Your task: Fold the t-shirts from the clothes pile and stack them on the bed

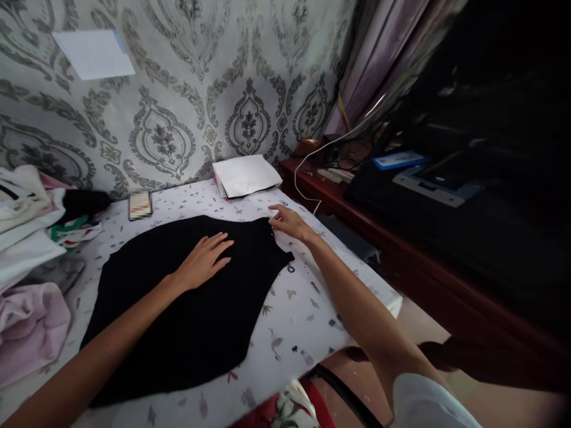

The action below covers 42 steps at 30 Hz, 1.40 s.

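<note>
A black garment (191, 321), sleeveless in outline, lies spread flat on a white printed sheet (307, 303). My left hand (203, 261) rests palm down on its middle, fingers stretched out and holding nothing. At the garment's far right corner is my right hand (289, 222), with its thumb and forefinger apart at the edge of the cloth. Its other fingers are partly curled. Whether its fingertips touch the cloth I cannot tell.
Heaped clothes (31, 238) lie at the left. Near the wall are a folded white item (248, 176) and a small blurred-out box (140, 204). A dark wooden desk (414, 249) on the right holds a white cable (301, 181) and a blue-edged object (399, 160).
</note>
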Motion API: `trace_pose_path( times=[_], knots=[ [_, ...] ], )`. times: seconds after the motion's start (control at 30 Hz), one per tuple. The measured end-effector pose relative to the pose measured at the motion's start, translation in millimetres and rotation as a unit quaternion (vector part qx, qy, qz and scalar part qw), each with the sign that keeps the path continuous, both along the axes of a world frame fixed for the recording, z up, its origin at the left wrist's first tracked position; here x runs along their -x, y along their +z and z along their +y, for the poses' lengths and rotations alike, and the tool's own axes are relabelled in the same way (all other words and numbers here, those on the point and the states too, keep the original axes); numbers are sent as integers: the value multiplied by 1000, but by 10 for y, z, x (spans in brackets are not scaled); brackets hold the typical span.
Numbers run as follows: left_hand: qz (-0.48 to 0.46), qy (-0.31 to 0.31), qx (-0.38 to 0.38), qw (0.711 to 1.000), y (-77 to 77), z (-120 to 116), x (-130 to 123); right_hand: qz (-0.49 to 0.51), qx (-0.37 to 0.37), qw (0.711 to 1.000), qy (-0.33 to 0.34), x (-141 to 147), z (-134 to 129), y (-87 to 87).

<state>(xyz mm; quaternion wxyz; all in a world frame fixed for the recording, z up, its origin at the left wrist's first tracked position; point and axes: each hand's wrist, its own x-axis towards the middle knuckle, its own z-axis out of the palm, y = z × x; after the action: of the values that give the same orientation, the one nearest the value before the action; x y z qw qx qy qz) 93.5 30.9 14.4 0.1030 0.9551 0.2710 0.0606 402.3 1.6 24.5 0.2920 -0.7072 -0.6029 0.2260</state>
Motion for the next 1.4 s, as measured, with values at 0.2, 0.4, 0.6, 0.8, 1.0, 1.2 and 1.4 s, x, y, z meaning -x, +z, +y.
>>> trace_pose_path(
  times=[0.2,0.4,0.6,0.8,1.0,1.2,1.4],
  knots=[
    [-10,-34,-10,999,59,-372,216,-126,36,990,-45,126,-652,9],
    [-1,-37,17,999,65,-602,423,-113,-6,993,-26,309,-1141,-75],
    [18,37,56,998,103,-610,834,-78,-14,994,-71,179,-1170,-105],
    [23,56,33,998,54,-880,1184,-189,-65,976,-84,355,-1232,-78],
    [15,15,-17,1000,-46,-1201,1248,-137,-197,959,147,979,-1125,-42],
    [21,24,-23,999,8,-1094,1351,-204,-189,934,226,1221,-592,-237],
    [-28,100,-70,992,-137,-894,1952,-219,-131,938,235,1015,-439,-326]
  ],
)
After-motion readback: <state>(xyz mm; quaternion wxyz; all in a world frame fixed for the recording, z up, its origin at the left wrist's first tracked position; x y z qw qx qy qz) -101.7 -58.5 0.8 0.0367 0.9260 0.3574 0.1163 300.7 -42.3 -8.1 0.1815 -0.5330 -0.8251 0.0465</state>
